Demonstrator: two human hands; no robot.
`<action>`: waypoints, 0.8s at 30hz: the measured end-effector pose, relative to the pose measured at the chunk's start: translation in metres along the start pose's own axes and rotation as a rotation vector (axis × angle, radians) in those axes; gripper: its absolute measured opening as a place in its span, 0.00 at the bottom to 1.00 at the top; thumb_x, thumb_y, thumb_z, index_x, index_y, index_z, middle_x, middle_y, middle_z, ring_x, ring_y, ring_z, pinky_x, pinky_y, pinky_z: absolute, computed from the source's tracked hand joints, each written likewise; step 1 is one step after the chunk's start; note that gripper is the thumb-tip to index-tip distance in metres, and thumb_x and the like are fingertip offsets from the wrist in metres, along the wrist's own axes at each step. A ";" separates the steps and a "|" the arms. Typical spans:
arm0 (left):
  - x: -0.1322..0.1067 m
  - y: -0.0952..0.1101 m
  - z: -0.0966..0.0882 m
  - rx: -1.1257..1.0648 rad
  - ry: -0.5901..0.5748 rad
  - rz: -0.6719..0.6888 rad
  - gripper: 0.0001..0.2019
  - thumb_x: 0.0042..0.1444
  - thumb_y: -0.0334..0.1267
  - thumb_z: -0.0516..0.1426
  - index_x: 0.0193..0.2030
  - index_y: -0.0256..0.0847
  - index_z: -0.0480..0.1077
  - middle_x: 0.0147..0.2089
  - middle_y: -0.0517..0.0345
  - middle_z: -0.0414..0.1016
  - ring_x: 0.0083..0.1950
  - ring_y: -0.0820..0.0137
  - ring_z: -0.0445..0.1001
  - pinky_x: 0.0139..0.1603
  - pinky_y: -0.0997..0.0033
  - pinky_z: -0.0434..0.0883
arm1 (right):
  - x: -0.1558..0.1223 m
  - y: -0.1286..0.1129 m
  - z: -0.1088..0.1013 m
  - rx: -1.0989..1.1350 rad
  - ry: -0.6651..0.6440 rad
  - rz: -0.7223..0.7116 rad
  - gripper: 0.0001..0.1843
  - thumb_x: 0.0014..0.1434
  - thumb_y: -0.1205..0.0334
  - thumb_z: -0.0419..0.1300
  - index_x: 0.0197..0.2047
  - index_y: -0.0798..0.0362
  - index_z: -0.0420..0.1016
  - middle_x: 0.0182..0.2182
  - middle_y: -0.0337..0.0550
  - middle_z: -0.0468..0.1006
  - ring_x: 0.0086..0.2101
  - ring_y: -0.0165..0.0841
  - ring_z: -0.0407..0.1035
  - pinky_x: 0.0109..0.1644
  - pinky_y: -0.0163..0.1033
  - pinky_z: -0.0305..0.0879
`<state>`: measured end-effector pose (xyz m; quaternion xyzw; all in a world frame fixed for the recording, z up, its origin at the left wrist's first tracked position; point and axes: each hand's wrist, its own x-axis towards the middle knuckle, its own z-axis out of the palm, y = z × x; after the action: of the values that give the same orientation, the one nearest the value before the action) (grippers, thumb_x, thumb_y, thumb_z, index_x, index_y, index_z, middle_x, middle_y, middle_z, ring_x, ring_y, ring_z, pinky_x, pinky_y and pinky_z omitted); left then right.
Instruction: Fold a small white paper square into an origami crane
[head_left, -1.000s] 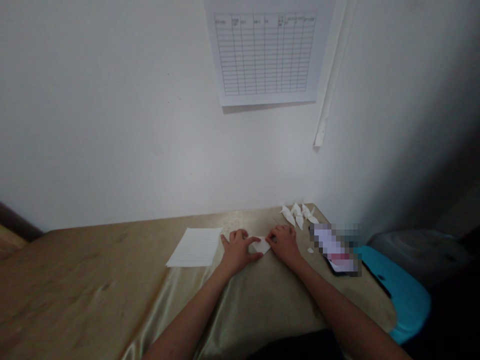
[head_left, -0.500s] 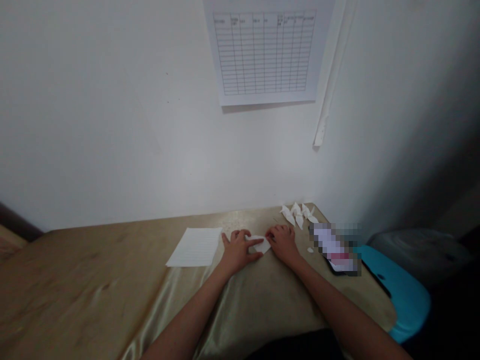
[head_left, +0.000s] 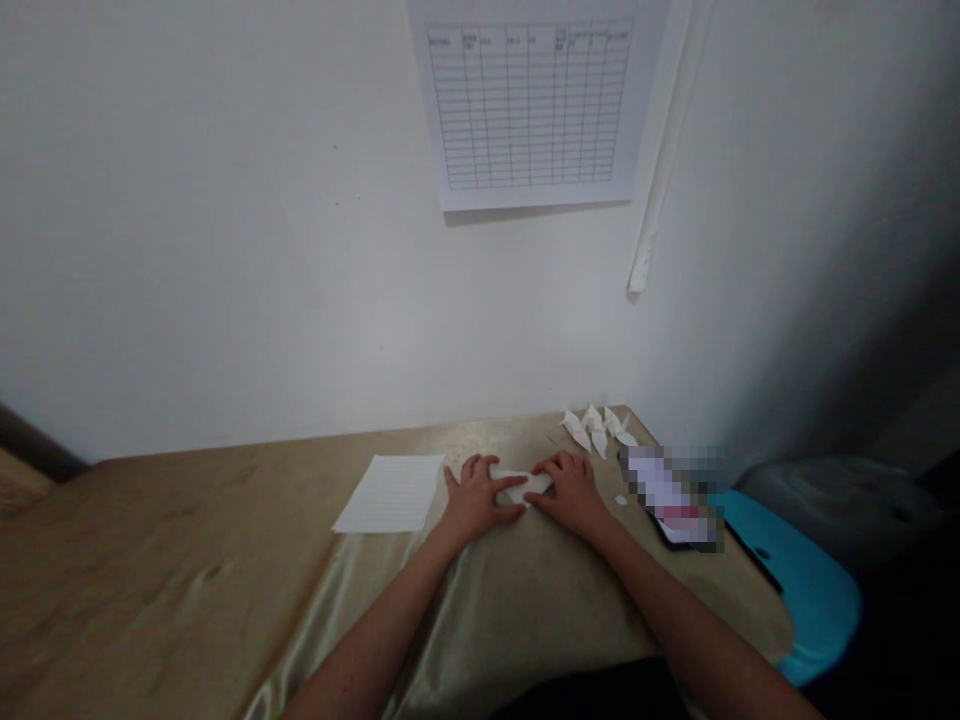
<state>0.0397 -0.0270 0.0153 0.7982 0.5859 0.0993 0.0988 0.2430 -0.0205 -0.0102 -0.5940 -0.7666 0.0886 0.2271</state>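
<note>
A small folded piece of white paper (head_left: 516,490) lies on the cloth-covered table between my hands. My left hand (head_left: 476,500) rests with fingers spread, its index finger and thumb stretched over the paper's left part. Across from it, my right hand (head_left: 574,492) has its fingers bent on the right part of the paper, with the thumb on the near side. The fingers cover some of the folds. Left of my left hand lies a stack of lined white paper (head_left: 391,494).
Several folded paper figures (head_left: 596,430) sit at the table's back right corner. A phone (head_left: 664,495), partly blurred out, and a small paper scrap (head_left: 621,500) are right of my right hand. A turquoise stool or chair (head_left: 817,590) stands beyond the right edge. The wall (head_left: 300,300) rises behind.
My right thumb has come out over the near side of the paper, toward my left hand. The right fingers have shifted on the paper, while my left hand has hardly moved.
</note>
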 end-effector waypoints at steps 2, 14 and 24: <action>0.001 0.000 0.001 0.002 -0.010 -0.003 0.25 0.51 0.62 0.62 0.57 0.76 0.69 0.70 0.58 0.58 0.74 0.43 0.45 0.64 0.20 0.35 | -0.002 -0.001 0.000 0.008 0.017 0.014 0.27 0.51 0.42 0.69 0.50 0.44 0.75 0.50 0.46 0.71 0.54 0.46 0.61 0.66 0.56 0.45; 0.003 -0.002 0.003 0.000 -0.031 -0.005 0.27 0.50 0.60 0.63 0.59 0.75 0.68 0.72 0.60 0.55 0.75 0.42 0.42 0.65 0.20 0.35 | 0.006 0.014 0.005 0.083 -0.001 0.073 0.17 0.57 0.60 0.64 0.51 0.47 0.75 0.51 0.46 0.72 0.55 0.43 0.61 0.64 0.48 0.51; 0.003 -0.004 0.005 -0.019 -0.026 -0.009 0.27 0.49 0.59 0.64 0.58 0.75 0.69 0.72 0.60 0.55 0.75 0.43 0.42 0.65 0.20 0.33 | 0.016 0.043 0.005 0.107 0.004 0.060 0.20 0.59 0.74 0.54 0.51 0.48 0.76 0.52 0.45 0.73 0.55 0.39 0.62 0.62 0.43 0.54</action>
<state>0.0386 -0.0231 0.0093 0.7959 0.5871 0.0940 0.1143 0.2754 0.0075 -0.0279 -0.6040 -0.7421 0.1354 0.2573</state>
